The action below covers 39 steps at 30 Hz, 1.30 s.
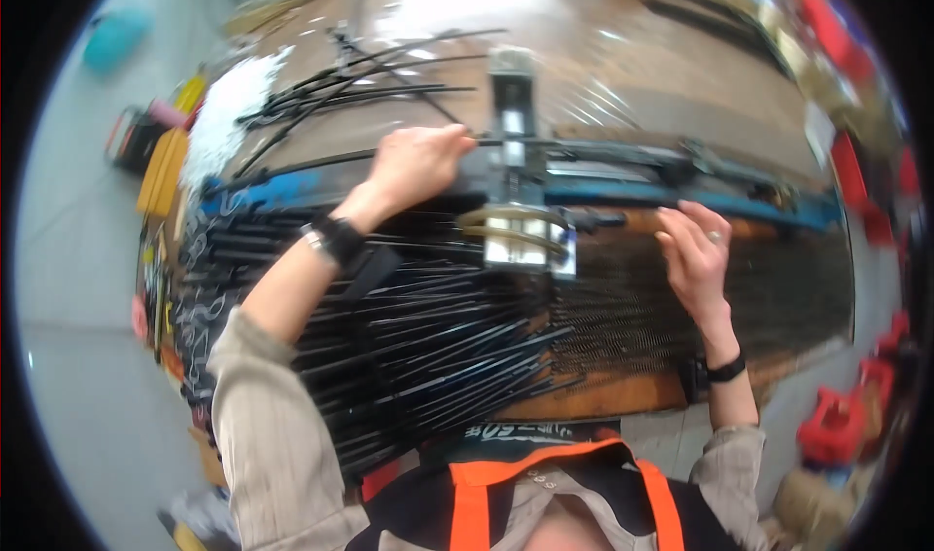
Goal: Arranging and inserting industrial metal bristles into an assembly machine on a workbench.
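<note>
My left hand (418,165) is closed in a pinch on a long thin black rod (326,162). The rod runs out to the left and meets a metal clamping fixture (513,152) at mid-bench. Hoses (516,230) curve over the fixture's near block. To the right, my right hand (696,254) hovers with loosely curled fingers and nothing visible in them. A dark, handle-like part (598,220) sticks out of the fixture toward this hand, with a gap between them. Right of the fixture, a rail assembly (623,157) lies along a blue beam (759,213).
Many black rods (428,327) lie fanned out on the near left. More rods (379,74) are scattered at the far left, beside a white pile (233,113). A dark ridged bundle (700,308) covers the near right. Red bins (832,425) stand on the right floor.
</note>
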Each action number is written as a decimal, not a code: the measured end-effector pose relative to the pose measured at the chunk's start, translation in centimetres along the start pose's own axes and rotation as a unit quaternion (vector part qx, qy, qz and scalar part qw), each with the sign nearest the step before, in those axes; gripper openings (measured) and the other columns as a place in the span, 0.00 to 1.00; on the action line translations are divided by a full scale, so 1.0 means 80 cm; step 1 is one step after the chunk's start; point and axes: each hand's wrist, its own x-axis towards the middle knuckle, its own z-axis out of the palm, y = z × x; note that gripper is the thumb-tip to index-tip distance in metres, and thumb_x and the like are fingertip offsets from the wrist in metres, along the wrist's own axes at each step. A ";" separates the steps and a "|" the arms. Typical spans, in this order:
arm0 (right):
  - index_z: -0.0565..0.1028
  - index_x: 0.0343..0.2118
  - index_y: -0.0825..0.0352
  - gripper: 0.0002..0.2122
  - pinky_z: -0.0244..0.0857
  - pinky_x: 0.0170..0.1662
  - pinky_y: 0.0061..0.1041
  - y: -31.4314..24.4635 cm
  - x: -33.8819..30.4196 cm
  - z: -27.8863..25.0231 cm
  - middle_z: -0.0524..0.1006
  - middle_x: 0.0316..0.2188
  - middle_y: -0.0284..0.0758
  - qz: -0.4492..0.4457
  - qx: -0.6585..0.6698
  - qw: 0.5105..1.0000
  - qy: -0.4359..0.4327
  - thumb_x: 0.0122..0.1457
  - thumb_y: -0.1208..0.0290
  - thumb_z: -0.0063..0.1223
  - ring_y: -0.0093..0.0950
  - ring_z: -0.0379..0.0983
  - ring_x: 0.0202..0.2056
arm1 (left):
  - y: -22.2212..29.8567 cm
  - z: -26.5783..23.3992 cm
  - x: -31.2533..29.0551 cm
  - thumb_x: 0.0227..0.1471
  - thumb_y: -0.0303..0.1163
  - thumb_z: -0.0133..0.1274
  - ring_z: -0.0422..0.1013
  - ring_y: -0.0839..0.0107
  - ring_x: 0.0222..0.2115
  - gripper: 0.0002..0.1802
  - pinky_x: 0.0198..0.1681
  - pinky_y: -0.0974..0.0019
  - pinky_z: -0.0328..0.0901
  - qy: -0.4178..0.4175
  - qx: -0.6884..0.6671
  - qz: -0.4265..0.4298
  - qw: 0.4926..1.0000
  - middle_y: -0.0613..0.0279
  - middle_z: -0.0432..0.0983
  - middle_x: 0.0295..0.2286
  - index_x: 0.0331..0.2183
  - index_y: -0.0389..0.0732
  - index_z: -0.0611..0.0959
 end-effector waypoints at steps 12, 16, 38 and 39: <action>0.76 0.47 0.67 0.15 0.63 0.44 0.31 -0.034 0.008 0.039 0.78 0.33 0.35 0.046 0.148 0.988 -0.015 0.56 0.73 0.59 0.34 0.73 0.39 | 0.006 0.011 0.000 0.60 0.40 0.47 0.74 0.47 0.28 0.12 0.30 0.48 0.67 0.043 0.027 0.040 0.998 0.50 0.77 0.23 0.31 0.44 0.77; 0.76 0.45 0.68 0.13 0.66 0.39 0.31 -0.025 -0.003 0.053 0.77 0.32 0.38 0.123 0.275 0.952 -0.055 0.57 0.74 0.57 0.35 0.74 0.36 | 0.008 0.028 0.012 0.60 0.39 0.48 0.74 0.48 0.27 0.11 0.30 0.50 0.67 0.057 0.017 0.072 0.996 0.50 0.76 0.23 0.30 0.43 0.76; 0.76 0.26 0.66 0.10 0.63 0.34 0.31 -0.092 -0.019 0.042 0.72 0.24 0.33 -0.026 0.204 0.971 -0.121 0.45 0.69 0.68 0.33 0.69 0.31 | -0.004 -0.006 -0.142 0.52 0.37 0.58 0.70 0.64 0.32 0.09 0.37 0.61 0.64 -0.081 0.113 0.179 0.974 0.60 0.71 0.28 0.30 0.44 0.77; 0.77 0.26 0.66 0.09 0.63 0.33 0.31 -0.089 -0.008 0.049 0.72 0.24 0.34 -0.044 0.199 0.971 -0.122 0.46 0.70 0.68 0.33 0.69 0.31 | -0.011 0.004 -0.140 0.53 0.37 0.57 0.70 0.63 0.32 0.09 0.36 0.61 0.65 -0.092 0.116 0.167 0.975 0.59 0.72 0.28 0.31 0.43 0.77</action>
